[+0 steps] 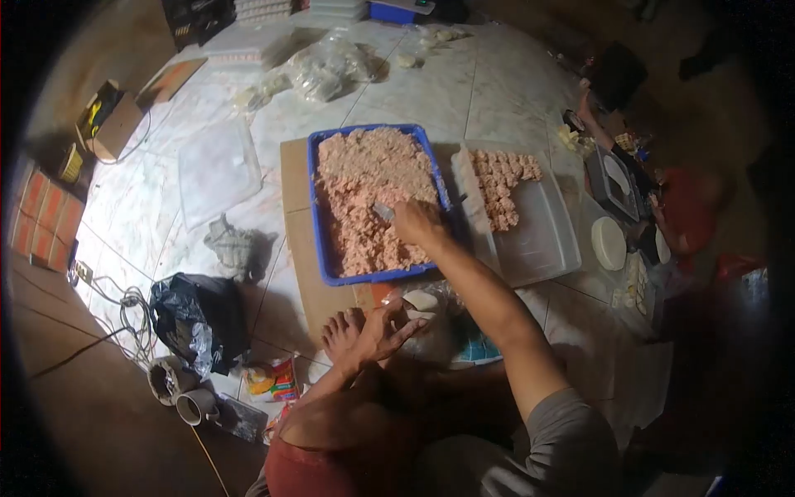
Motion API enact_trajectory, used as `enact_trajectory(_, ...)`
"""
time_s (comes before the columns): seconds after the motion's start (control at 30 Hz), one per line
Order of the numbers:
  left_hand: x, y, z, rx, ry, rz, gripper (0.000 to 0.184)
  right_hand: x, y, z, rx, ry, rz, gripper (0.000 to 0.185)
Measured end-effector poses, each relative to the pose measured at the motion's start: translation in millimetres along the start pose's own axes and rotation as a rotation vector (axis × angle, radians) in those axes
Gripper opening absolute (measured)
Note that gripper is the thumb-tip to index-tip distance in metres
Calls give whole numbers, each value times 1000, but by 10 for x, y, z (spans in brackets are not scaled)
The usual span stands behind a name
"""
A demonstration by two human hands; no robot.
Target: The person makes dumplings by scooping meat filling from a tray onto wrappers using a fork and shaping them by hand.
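Observation:
My right hand [418,224] is closed around a small flat metal spatula [384,212], its blade in the pink minced filling [364,190]. That filling is heaped in a blue plastic tray [313,199]. Nearer my body, my left hand [381,333] is beside my bare foot, a round white dough wrapper [421,315] between its thumb and fingers. More white wrappers [422,300] lie just beyond it on clear plastic. To the right of the blue tray, a clear plastic container [538,248] holds rows of filled pieces [497,182] along its far and left sides.
Cardboard [296,182] lies under the blue tray. A clear lid [217,174], a crumpled grey cloth [232,246] and a black plastic bag [199,319] are on the left. Plastic bags [331,66] lie at the back. Another person's arm [595,120] reaches in from the right.

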State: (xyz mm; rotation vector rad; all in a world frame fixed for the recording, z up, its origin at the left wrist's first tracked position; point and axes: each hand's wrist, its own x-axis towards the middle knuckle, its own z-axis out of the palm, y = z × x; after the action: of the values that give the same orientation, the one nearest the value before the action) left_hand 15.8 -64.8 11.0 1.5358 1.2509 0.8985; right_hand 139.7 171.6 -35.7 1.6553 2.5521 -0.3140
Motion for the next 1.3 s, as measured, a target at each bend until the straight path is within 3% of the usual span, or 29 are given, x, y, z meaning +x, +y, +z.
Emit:
enact_trajectory(0.03,-36,39,-50,14,-75,-171,50,-45,-53,-110,5,-75,20,28)
enact_trajectory(0.13,-44,-31,-72,-56,-193,-342,74,-51,-55,-21,-96,-1,-88,30)
enact_trajectory(0.17,-48,-12,-54,-17,4,-49,53,-65,-65,-28,-124,40,-158,29)
enact_trajectory(0.23,-30,-13,-36,14,214,252,35,-149,-108,-137,-105,83,-160,26)
enact_trajectory(0.27,-8,-76,-43,3,94,82,34,-193,-158,-277,-73,118,-161,24)
enact_trajectory(0.3,-4,-127,-36,-10,-31,-93,34,-269,-233,-468,50,-3,-61,19)
enact_trajectory(0.33,-3,-174,-12,-18,-26,-94,34,-328,-184,-463,42,-9,-65,19)
enact_trajectory(0.4,0,-227,21,-182,8,-91,33,-523,53,-373,156,214,-319,19)
enact_trajectory(0.43,22,-144,-22,-126,-42,-206,34,-596,168,-329,159,211,-315,19)
enact_trajectory(0.5,49,-364,108,-152,-2,-154,35,-734,346,-241,82,212,-237,29)
enact_trajectory(0.63,68,-303,139,-228,-31,-104,37,-957,252,-530,-93,191,-83,24)
enact_trajectory(0.7,88,-317,147,-245,-62,-111,38,-824,235,-244,-265,453,-4,14)
enact_trajectory(0.77,105,-468,234,-246,-75,-55,38,-611,183,262,-99,426,-13,14)
enact_trajectory(0.83,137,-479,266,-251,-56,-14,38,-640,60,262,69,384,-22,15)
enact_trajectory(0.9,87,-437,255,-262,-44,7,38,-854,-91,113,93,519,-259,14)
enact_trajectory(0.93,63,-306,164,-246,-110,-122,38,-971,-99,-405,54,296,-410,16)
enact_trajectory(1.0,93,-275,81,-230,-162,-237,38,-967,-30,-530,61,353,-209,15)
enact_trajectory(1.03,102,-321,93,-321,-150,-169,38,-922,1,-399,56,349,-216,15)
enact_trajectory(1.1,44,-198,69,-412,-148,-108,38,-879,36,-10,48,612,-369,11)
enact_trajectory(1.13,45,106,-56,-385,-134,-237,38,-891,-92,-189,178,294,-298,8)
enact_trajectory(1.2,-44,115,-53,-362,-127,-393,38,-853,-65,-153,129,307,-304,7)
enact_trajectory(1.23,5,-100,10,-413,-131,-299,36,-815,-105,-224,130,315,-308,7)
enact_trajectory(1.3,35,-336,94,-512,-97,-150,33,-779,-149,-363,-138,252,95,8)
